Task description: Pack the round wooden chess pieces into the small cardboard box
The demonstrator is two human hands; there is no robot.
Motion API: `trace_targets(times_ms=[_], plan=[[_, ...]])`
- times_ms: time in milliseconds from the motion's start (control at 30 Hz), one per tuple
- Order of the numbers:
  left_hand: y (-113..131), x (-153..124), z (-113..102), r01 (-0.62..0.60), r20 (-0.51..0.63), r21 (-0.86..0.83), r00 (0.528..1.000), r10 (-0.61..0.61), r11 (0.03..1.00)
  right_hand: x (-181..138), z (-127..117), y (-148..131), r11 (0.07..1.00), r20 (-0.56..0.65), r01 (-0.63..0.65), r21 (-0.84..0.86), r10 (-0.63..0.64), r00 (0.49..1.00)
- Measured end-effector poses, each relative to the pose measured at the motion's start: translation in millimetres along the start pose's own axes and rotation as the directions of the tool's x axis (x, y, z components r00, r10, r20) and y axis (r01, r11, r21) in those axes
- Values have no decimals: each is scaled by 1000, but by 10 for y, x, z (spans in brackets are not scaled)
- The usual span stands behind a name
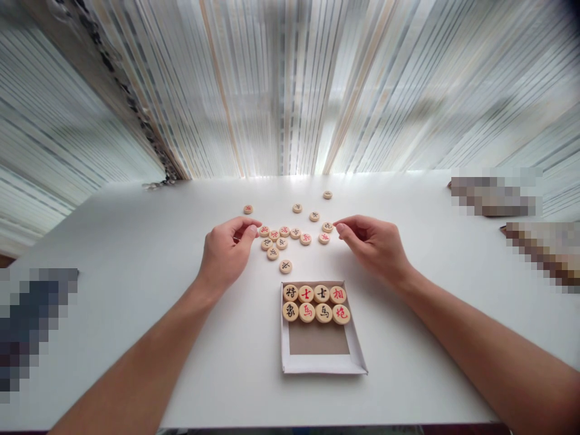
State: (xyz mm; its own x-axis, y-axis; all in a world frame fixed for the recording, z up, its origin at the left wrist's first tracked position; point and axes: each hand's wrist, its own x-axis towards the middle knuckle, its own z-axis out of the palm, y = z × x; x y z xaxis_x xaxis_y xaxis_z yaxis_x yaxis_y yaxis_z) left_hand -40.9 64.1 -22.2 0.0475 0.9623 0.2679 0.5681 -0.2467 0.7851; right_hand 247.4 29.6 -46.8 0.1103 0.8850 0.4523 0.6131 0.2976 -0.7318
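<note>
Loose round wooden xiangqi pieces with red or black characters lie scattered on the white table between my hands. My left hand is loosely curled, thumb and forefinger slightly apart, its fingertips at the edge of a red-marked piece on the left of the cluster. On the other side, my right hand is bent in a similar way, with nothing seen in its fingers. Its fingertips are beside a black-marked piece; whether they touch it I cannot tell. A shallow white box nearer me holds two rows of pieces at its far end.
A single black-marked piece lies just beyond the box. Farther back are other pieces, one of them toward the curtain. A striped string curtain hangs along the table's far edge. Pixelated objects lie at both sides.
</note>
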Motion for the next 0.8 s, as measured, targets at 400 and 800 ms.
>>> trace_targets(times_ms=[400, 800], plan=[[-79, -1, 30, -7, 33, -9, 999, 7, 1000, 29, 9, 60, 996, 38, -82, -25, 83, 996], [-23, -9, 36, -8, 34, -22, 999, 9, 1000, 29, -12, 41, 995, 57, -93, -24, 95, 994]])
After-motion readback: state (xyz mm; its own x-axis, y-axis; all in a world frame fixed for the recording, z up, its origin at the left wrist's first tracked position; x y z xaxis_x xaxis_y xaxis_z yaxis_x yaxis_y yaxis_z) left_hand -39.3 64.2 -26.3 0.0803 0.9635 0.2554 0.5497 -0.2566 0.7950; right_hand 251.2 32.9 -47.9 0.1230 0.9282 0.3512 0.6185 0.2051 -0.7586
